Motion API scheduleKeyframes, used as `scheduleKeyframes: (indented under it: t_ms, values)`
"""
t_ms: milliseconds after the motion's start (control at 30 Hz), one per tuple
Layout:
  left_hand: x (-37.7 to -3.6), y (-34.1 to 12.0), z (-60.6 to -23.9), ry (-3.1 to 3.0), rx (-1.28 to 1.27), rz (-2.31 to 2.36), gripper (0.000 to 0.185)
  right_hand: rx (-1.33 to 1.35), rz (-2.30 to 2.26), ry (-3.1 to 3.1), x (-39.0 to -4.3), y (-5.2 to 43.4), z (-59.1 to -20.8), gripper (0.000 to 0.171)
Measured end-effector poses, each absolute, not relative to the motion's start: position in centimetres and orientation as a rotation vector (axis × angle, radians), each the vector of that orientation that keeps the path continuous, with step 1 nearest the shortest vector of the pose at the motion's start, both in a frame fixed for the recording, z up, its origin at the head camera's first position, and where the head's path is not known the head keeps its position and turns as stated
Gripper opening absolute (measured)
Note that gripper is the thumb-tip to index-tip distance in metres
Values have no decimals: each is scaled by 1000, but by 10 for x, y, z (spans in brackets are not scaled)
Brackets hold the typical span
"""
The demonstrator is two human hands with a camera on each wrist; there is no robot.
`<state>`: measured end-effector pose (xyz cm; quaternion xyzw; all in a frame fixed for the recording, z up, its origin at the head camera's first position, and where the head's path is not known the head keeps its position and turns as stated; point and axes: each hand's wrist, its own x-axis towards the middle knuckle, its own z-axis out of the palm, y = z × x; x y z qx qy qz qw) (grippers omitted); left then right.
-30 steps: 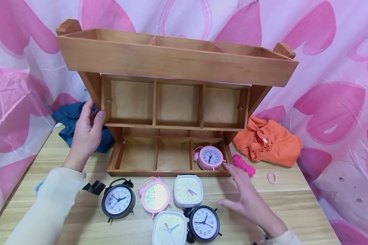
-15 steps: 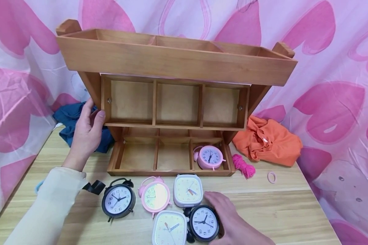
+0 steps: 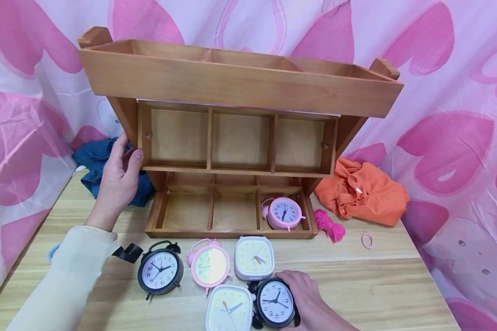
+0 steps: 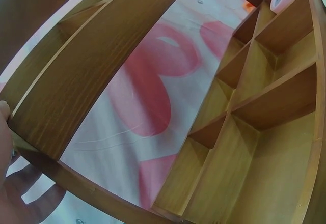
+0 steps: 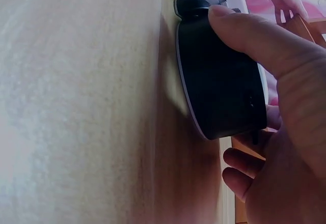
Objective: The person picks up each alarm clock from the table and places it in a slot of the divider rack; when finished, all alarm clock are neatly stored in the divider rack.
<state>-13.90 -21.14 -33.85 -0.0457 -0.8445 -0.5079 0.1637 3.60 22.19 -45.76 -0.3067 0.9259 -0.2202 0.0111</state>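
My left hand grips the left side of a tiered wooden shelf, thumb in front and fingers behind the side board. In the left wrist view, part of that hand shows at the shelf's edge. My right hand holds a black twin-bell alarm clock by its sides as it lies face up on the table. The right wrist view shows the thumb along one side of the clock's black case, the fingers across from it. A pink alarm clock sits tilted in the bottom tier's right compartment.
Near the held clock lie two white square clocks, another pink alarm clock and another black one. Blue cloth lies left of the shelf. Orange cloth, pink yarn and a pink hair tie are at right.
My right hand has moved from beside the shelf's lower right corner down to the black alarm clock and taken hold of it. The left hand has stayed on the shelf.
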Motion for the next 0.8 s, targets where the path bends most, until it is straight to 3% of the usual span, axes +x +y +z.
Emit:
scheduleKeyframes:
  t_ms: [533,800]
  values:
    - [-140,-211,-340,-2419,-119,-1437,55,-766,-831,2712,36,226,-453,93]
    - [-140,-211,-340,-2411,-120,-1436,54,-765,-799,2615,29,238,-425,88]
